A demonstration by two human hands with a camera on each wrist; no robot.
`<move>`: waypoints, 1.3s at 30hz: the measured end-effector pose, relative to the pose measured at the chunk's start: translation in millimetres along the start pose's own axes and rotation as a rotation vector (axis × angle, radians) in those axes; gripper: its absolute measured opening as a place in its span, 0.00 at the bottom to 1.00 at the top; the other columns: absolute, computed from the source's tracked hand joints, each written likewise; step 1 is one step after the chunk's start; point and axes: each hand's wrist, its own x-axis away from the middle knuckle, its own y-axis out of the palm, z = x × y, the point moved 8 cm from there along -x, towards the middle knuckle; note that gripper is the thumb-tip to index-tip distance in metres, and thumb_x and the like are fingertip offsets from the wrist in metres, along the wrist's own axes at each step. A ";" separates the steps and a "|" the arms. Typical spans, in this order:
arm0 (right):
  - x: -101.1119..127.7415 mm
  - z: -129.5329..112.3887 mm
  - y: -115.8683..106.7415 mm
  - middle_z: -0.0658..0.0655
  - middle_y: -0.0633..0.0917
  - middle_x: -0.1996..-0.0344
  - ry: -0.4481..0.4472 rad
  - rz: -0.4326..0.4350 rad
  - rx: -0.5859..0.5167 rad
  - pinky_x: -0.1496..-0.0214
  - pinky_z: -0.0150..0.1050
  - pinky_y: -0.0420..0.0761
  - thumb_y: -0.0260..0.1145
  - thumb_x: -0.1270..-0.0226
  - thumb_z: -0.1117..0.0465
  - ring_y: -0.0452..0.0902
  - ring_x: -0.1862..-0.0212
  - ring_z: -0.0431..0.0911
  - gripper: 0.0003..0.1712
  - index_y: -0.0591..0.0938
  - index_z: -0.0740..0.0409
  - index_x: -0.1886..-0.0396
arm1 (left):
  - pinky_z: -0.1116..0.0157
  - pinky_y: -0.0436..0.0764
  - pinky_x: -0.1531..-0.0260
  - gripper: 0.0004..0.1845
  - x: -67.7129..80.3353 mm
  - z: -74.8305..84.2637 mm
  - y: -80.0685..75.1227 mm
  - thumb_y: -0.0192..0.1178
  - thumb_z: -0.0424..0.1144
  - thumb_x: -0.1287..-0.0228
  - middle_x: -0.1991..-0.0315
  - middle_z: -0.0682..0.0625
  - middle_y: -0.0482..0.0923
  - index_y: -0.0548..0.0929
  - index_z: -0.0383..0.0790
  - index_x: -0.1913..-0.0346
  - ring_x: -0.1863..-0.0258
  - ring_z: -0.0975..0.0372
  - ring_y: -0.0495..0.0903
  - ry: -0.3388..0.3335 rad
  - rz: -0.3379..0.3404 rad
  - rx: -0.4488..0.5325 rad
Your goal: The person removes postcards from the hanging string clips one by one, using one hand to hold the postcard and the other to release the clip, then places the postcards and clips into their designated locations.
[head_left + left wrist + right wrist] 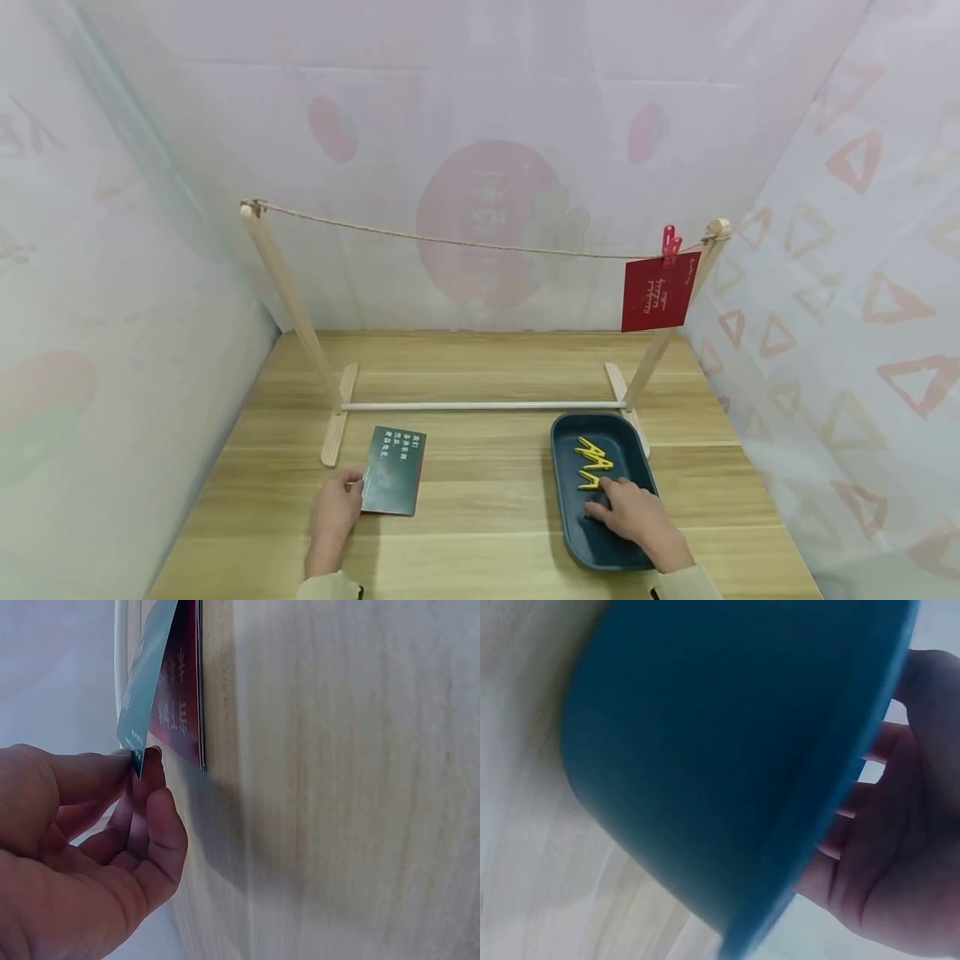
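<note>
**A:** What has the left hand (pixel 335 506) got hold of?

**B:** Thumb and fingertips (pixel 154 761) pinch the near left edge of a dark green card (pixel 393 471), lifting that edge off the wooden table (pixel 487 467). The left wrist view shows a red card (pixel 176 697) lying flat beneath it.

**A:** And the right hand (pixel 636 515)?

**B:** It lies inside a dark blue tray (pixel 570 533) at the table's right, fingers loosely extended, fingertips touching the nearer of 2 yellow clothespins (pixel 592 465). Whether it grips that pin, I cannot tell. The right wrist view shows only the tray's outer wall and the palm.

**A:** What stands beyond the hands?

**B:** A wooden drying rack (pixel 300 333), 2 slanted posts joined by a white bar, with a twine line (pixel 450 241) strung between the post tops. At the line's right end 1 red clothespin (pixel 670 242) holds a red hanging card (pixel 658 292). The green card lies just in front of the left foot, the tray beside the right foot.
</note>
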 end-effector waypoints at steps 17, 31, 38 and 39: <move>1.2 7.1 -20.7 0.58 0.84 0.63 0.008 0.051 -0.061 0.64 0.50 0.79 0.67 0.35 0.47 0.76 0.66 0.46 0.24 0.80 0.57 0.48 | 0.52 0.77 0.63 0.12 -3.2 -13.4 11.8 0.54 0.34 0.31 0.59 0.36 0.84 0.82 0.30 0.51 0.63 0.50 0.82 -0.112 -0.008 -0.014; -2.4 -1.1 -65.5 0.47 0.77 0.81 -0.084 0.356 -0.229 0.76 0.31 0.67 0.66 0.35 0.65 0.66 0.79 0.37 0.02 0.83 0.57 0.68 | 0.51 0.79 0.66 0.12 -3.7 11.1 7.7 0.53 0.35 0.30 0.61 0.35 0.85 0.82 0.29 0.53 0.65 0.49 0.83 -0.046 0.068 -0.022; 5.4 -1.6 -111.8 0.50 0.80 0.81 -0.187 0.639 -0.382 0.78 0.29 0.70 0.65 0.34 0.69 0.66 0.81 0.31 0.02 0.83 0.62 0.67 | 0.51 0.80 0.63 0.14 -0.5 34.0 9.1 0.52 0.37 0.27 0.56 0.36 0.85 0.81 0.32 0.49 0.61 0.48 0.83 -0.037 0.098 0.081; 6.5 -1.3 -117.9 0.51 0.81 0.81 -0.195 0.668 -0.403 0.79 0.28 0.70 0.65 0.34 0.69 0.67 0.81 0.30 0.02 0.83 0.63 0.67 | 0.51 0.80 0.63 0.14 -0.5 37.6 9.5 0.52 0.37 0.27 0.55 0.36 0.85 0.81 0.33 0.48 0.60 0.48 0.84 -0.038 0.099 0.099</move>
